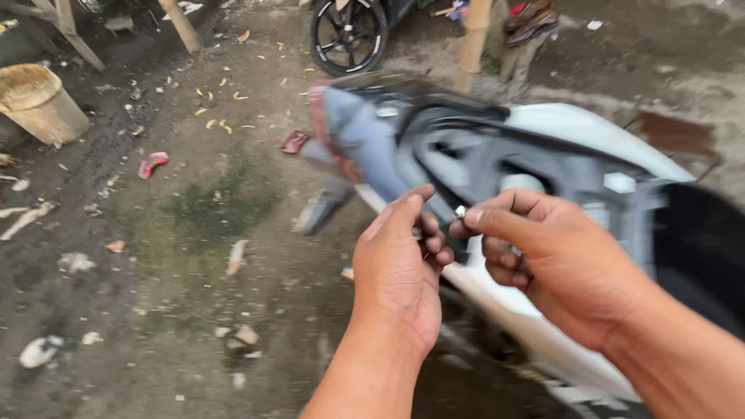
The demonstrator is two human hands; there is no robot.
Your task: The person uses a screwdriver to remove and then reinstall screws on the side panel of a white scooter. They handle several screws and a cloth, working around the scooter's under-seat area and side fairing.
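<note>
We see the right hand pinching a small silver bolt at its fingertips, the left hand curled loosely just beside it, both over the scooter

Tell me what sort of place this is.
Probably an outdoor, makeshift motorcycle repair spot: bare dirt ground strewn with litter, a white scooter with its seat off, and another motorcycle's wheel parked behind.

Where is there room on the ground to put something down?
Bare dirt lies left of the left hand, between the mossy patch and the stones. The scooter crowds the right side, under the right hand.
</note>
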